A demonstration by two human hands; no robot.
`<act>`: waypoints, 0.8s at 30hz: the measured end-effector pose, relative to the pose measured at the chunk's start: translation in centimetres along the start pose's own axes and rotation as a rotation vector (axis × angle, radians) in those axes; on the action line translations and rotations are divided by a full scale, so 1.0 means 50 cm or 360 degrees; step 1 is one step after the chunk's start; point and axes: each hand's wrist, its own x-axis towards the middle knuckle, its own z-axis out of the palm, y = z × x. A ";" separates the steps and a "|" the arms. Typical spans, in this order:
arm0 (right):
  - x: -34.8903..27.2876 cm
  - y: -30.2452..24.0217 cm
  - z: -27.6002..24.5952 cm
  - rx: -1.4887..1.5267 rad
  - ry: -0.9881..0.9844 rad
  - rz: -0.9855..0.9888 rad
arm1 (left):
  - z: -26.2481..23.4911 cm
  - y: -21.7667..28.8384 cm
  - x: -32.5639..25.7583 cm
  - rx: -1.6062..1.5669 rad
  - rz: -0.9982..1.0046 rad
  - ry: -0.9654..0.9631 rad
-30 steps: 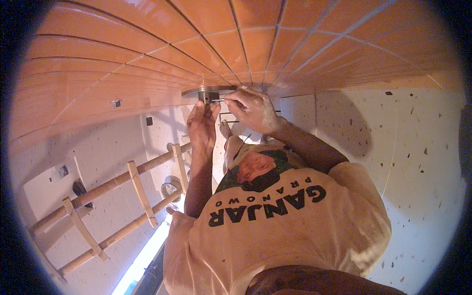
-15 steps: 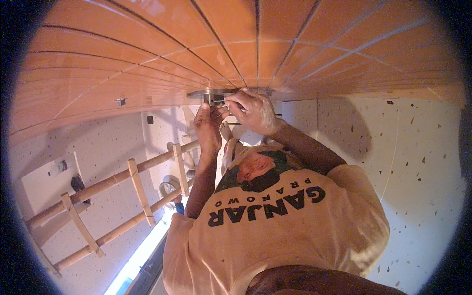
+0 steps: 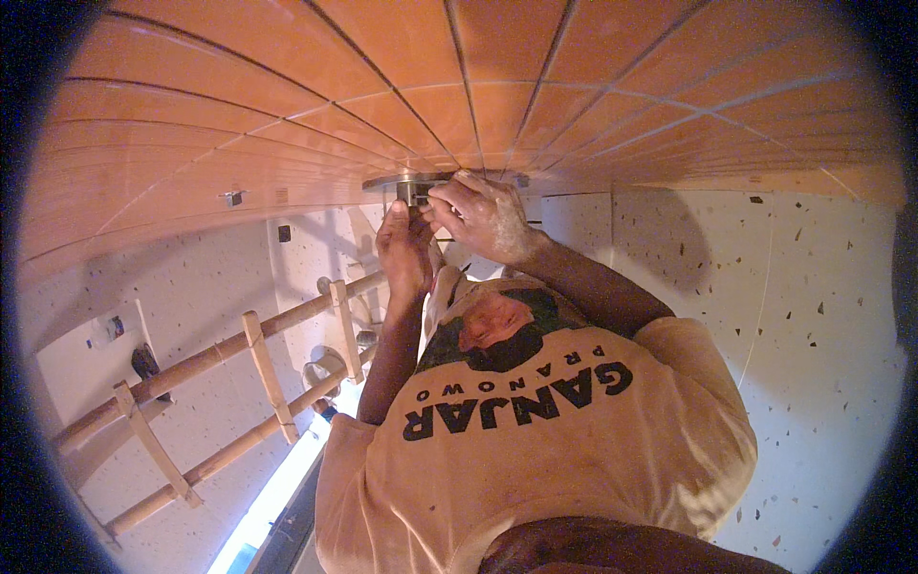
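Observation:
A round, flat metal plate [image 3: 385, 182] sits against the orange tiled wall, with a short cylindrical metal fitting [image 3: 403, 192] standing out below it. Thumb and fingers of my left hand [image 3: 405, 256] are closed on that fitting from beneath. My right hand [image 3: 488, 220], whitish with dust, is pinched right beside it. Between its fingertips is a thin metal rod [image 3: 422, 198], its end at the fitting's side. Most of the rod is hidden by my fingers, so its exact kind does not show.
The orange tiled wall [image 3: 402, 57] rises directly in front. Low on it is a small metal piece [image 3: 232, 199]. A wooden ladder [image 3: 260, 359] lies across the left side, above a pale speckled floor [image 3: 746, 287]. Dark sandals [image 3: 145, 362] are beyond it.
My right fingers have come slightly closer to the fitting, and less of the thin rod shows. The left hand keeps its grip. The view has shifted slightly.

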 end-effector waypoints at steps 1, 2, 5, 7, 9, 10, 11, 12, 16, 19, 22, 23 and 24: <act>0.000 -0.002 0.005 0.0036 -0.0011 0.0065 | 0.000 0.001 0.001 -0.0025 -0.0010 0.0003; 0.000 -0.004 0.008 0.0072 -0.0021 0.0130 | -0.003 0.000 0.003 -0.0063 -0.0025 -0.0014; 0.005 -0.008 0.008 0.0022 -0.0049 0.0128 | -0.010 0.001 0.007 -0.0125 -0.0085 -0.0072; 0.010 -0.014 0.007 -0.0022 -0.0067 0.0128 | -0.008 0.006 0.007 -0.0099 -0.0148 -0.0119; 0.011 -0.018 0.010 -0.0067 -0.0074 0.0107 | -0.011 0.008 0.009 -0.0140 -0.0179 -0.0141; 0.012 -0.017 0.015 -0.0092 -0.0070 0.0087 | -0.012 0.009 0.011 -0.0161 -0.0196 -0.0152; 0.013 -0.017 0.019 -0.0115 -0.0067 0.0062 | -0.018 0.005 0.014 -0.0249 -0.0229 -0.0131; 0.015 -0.018 0.021 -0.0138 -0.0108 0.0035 | -0.025 -0.001 0.019 -0.0336 -0.0262 -0.0111; 0.026 -0.030 0.020 -0.0266 -0.0159 -0.0053 | -0.004 0.024 0.010 -0.0452 -0.0337 -0.0056; 0.035 -0.050 0.015 -0.0307 -0.0190 0.0058 | -0.022 0.018 0.020 -0.0513 -0.0407 -0.0170; 0.040 -0.062 0.017 -0.0375 -0.0259 0.0160 | -0.023 0.020 0.019 -0.0604 -0.0411 -0.0184; 0.042 -0.066 0.020 -0.0405 -0.0282 0.0178 | -0.025 0.021 0.020 -0.0628 -0.0427 -0.0208; 0.044 -0.070 0.022 -0.0464 -0.0264 0.0172 | -0.026 0.022 0.022 -0.0653 -0.0443 -0.0232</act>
